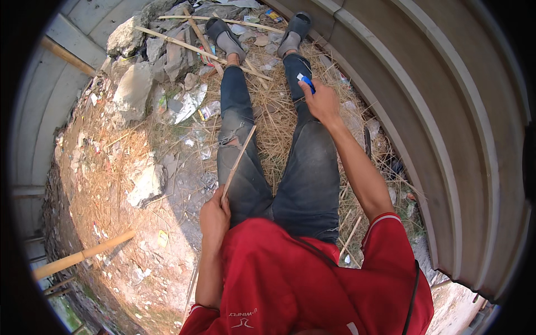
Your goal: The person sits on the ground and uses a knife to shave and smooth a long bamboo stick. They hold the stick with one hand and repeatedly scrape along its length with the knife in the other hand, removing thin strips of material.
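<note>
A thin bamboo strip (240, 160) is gripped in my left hand (215, 216), with the fingers closed around it near my left thigh. Its upper end slants up and to the right across my left leg. A thin length also shows below, beside my left forearm, and looks like the same strip. Over my right knee, my right hand (322, 104) is closed on a small blue utility knife (306, 82) with a pale end pointing away from me. The knife is apart from the strip. My palm hides part of the handle.
Straw and shavings (274, 125) cover the ground between my outstretched legs. Large rocks (134, 89) and several loose bamboo strips (184, 43) lie by my feet. A corrugated metal wall (441, 111) curves along the right. At left, a bamboo pole (89, 255) juts in.
</note>
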The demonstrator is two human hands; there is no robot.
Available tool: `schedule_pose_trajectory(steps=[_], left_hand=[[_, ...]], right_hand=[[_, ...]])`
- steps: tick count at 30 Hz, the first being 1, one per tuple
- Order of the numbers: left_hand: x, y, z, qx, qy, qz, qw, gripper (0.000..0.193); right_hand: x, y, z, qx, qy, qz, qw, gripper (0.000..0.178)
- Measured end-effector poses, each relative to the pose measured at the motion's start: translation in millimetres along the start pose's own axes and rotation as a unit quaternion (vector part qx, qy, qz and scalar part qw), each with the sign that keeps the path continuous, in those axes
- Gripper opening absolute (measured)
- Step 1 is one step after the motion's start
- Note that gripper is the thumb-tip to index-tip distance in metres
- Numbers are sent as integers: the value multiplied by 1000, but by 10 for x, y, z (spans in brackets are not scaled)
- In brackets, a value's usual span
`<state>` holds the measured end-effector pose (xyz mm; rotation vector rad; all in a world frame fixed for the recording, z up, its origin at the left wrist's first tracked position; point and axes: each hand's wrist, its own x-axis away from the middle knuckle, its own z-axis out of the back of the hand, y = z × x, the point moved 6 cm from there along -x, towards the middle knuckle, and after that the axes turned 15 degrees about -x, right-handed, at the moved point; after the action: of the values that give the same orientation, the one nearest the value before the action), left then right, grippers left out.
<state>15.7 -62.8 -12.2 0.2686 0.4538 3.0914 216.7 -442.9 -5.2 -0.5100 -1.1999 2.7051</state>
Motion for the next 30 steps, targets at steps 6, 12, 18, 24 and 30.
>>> schedule_pose_trajectory(steps=[6,12,18,24,30], left_hand=[[-179,-52,-267,10,30,12,999,35],[-468,271,-203,30,26,-4,999,35],[-650,322,-607,19,20,-26,999,35],[-669,324,-686,23,-4,-27,999,31],[-656,331,-689,28,6,-24,999,27]], right_hand=[[310,-470,-16,71,-81,99,989,45],[630,-760,-222,-17,-110,131,985,45],[904,-584,-491,-73,-173,6,982,49],[1120,-38,-751,-187,-178,-122,958,51],[1227,-64,-835,-199,-193,-96,956,47]])
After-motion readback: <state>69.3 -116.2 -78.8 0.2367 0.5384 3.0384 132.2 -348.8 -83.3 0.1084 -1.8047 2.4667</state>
